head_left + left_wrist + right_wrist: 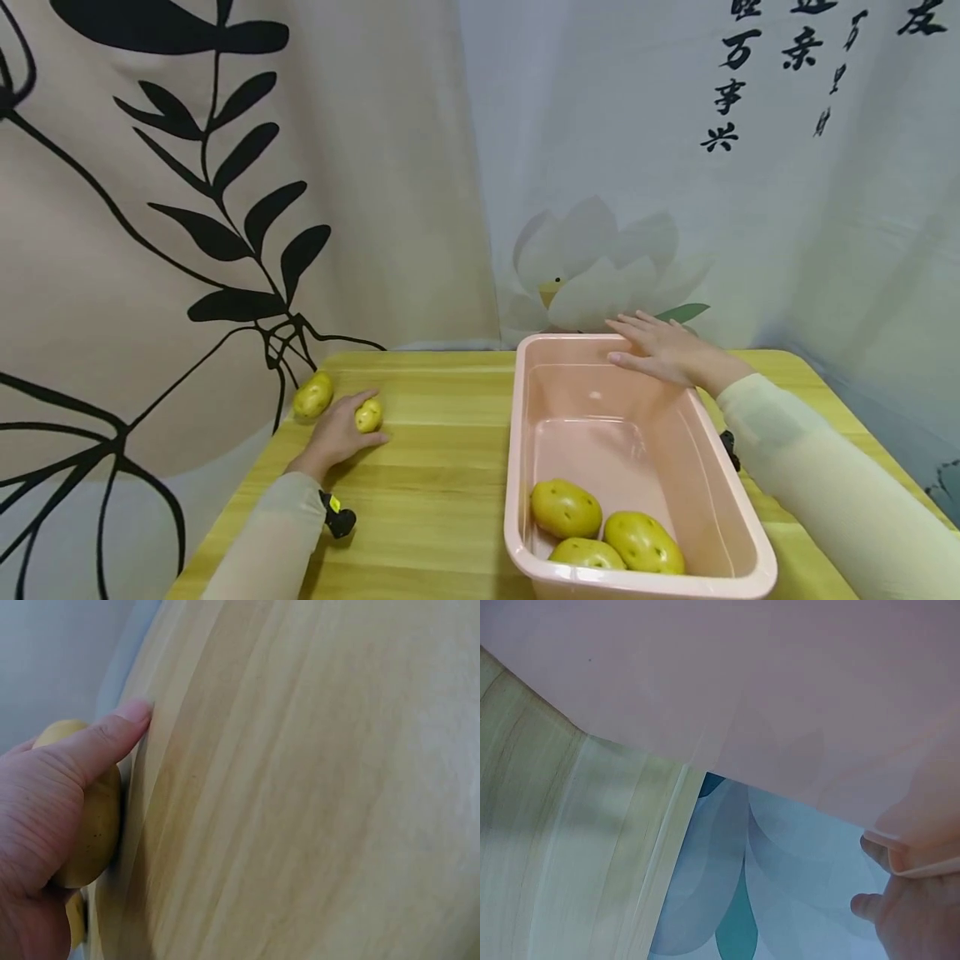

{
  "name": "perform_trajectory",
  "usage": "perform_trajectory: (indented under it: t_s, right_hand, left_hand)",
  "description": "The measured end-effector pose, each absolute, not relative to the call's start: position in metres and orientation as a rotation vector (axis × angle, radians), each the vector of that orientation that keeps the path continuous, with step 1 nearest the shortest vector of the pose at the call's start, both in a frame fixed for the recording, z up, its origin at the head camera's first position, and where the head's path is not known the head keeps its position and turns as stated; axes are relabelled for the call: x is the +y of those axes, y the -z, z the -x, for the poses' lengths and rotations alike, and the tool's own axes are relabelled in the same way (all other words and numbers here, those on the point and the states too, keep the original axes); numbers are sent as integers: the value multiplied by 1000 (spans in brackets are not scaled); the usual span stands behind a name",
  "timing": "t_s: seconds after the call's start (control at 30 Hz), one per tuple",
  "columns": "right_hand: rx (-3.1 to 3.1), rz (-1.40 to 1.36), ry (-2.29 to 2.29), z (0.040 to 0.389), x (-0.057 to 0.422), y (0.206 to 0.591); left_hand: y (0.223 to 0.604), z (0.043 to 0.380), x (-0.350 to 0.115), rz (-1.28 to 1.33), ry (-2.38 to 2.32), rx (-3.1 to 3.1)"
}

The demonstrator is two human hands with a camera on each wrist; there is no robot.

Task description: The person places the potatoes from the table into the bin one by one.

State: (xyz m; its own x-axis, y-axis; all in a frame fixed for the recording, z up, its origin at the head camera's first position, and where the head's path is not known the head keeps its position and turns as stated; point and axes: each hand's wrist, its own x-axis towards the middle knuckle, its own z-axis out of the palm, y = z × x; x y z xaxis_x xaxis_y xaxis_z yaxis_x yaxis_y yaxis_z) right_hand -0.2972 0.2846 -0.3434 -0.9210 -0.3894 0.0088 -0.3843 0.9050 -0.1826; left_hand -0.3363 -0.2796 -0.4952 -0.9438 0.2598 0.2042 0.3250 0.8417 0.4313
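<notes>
At the left of the table, my left hand curls round a yellow potato, fingers on its far side and thumb stretched along the near side. The left wrist view shows this potato against the palm, close to the tabletop; the fingers are mostly hidden there. Another potato lies just beyond that hand, by the table's left edge. My right hand rests on the far right corner of a pink plastic tub, its fingers fairly straight over the rim. Fingertips show outside the rim in the right wrist view.
Inside the tub's near end lie several potatoes, among them one at the left and one at the right. The tub stands on the right half of a wood-grain table. Printed curtains hang behind the table's far edge.
</notes>
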Motion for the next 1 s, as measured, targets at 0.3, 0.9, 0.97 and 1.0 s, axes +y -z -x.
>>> perform_trajectory:
  t_s: [0.3, 0.9, 0.97, 1.0]
  right_hand:
    - [3046, 630, 304, 295, 283, 341]
    - [3034, 615, 298, 294, 286, 344]
    - [3037, 621, 299, 296, 286, 343]
    - [3036, 618, 302, 296, 286, 344]
  left_hand:
    - [494, 336, -279, 384, 685, -2902]
    - [499, 341, -268, 221, 639, -2863]
    - [500, 341, -267, 180, 631, -2852]
    - [500, 341, -266, 169, 625, -2846]
